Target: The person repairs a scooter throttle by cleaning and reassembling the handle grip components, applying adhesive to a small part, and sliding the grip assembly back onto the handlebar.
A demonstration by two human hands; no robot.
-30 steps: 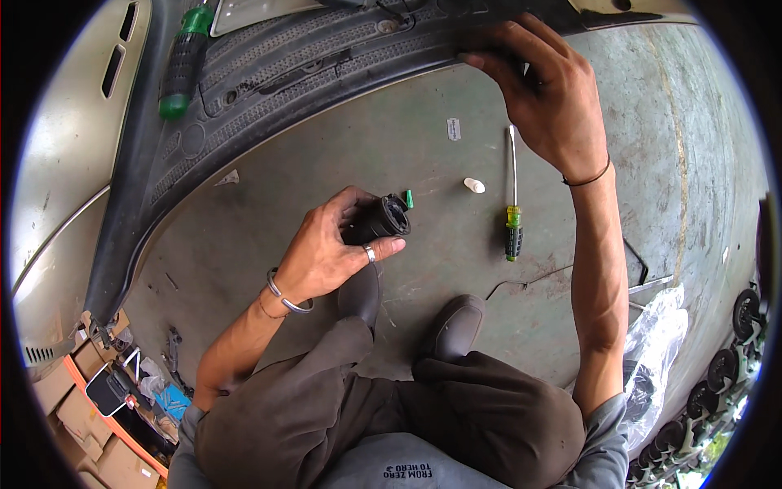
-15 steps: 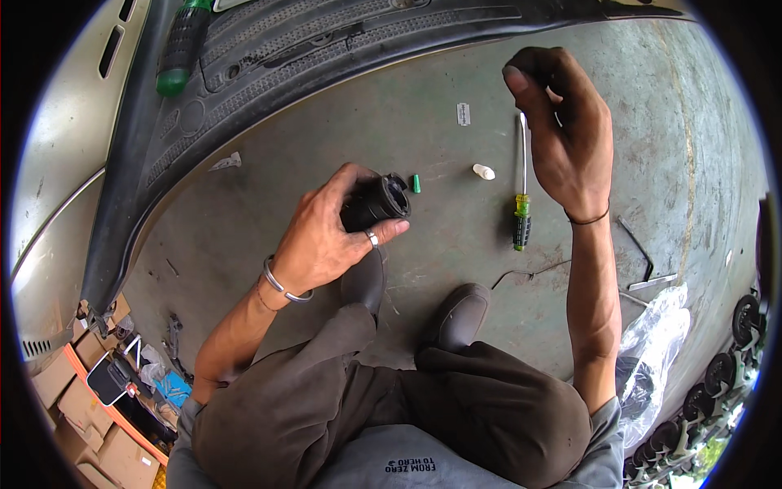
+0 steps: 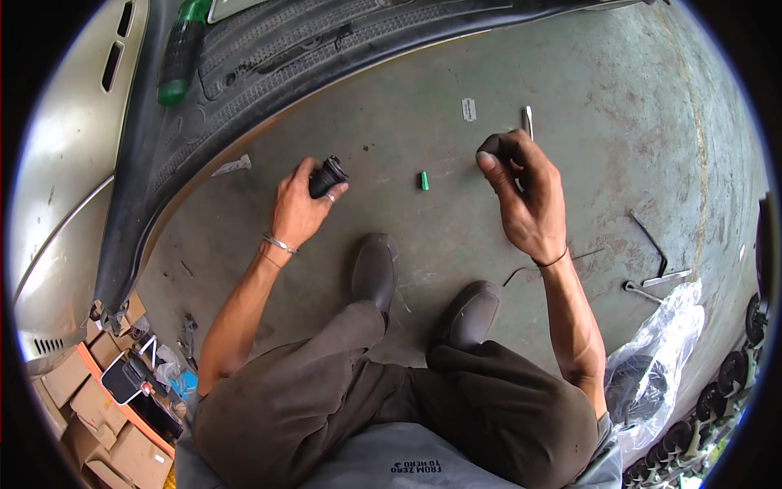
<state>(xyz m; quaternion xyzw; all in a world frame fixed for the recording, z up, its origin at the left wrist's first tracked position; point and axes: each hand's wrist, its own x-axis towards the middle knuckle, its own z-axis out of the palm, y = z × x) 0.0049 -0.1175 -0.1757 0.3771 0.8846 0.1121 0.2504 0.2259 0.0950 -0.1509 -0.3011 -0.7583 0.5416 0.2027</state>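
The left hand (image 3: 297,213) is closed around a short black cylindrical part (image 3: 327,175), thumb and ringed finger wrapped over its body so that only its ribbed end shows above the knuckles, held a little above the grey concrete floor (image 3: 391,122) and in front of the dark ribbed plastic bumper panel (image 3: 269,65) that curves across the top of the view. The right hand (image 3: 525,196) is curled into a loose fist with a small dark piece (image 3: 487,147) pinched at the fingertips (what it is I cannot tell, it is mostly covered), and a slim metal tool shaft (image 3: 529,122) shows just beyond the knuckles; whether the hand grips that shaft or it simply lies on the floor behind is hidden. Between the two hands a tiny green plastic cap (image 3: 423,180) lies loose on the concrete, and a small white tag (image 3: 468,109) sits farther off. The likeliest mishap, as I judge it, is loss of the small pieces: the green cap is round and unguarded, near the two dark shoes (image 3: 375,269), so a shifted foot could kick it under the panel. The cylindrical part is held by a few fingers only, so a slackened grip would drop it onto hard concrete. The bent black metal rods (image 3: 652,244) and the clear plastic bag (image 3: 652,367) at the right lie close to the elbow and could snag a sideways reach.
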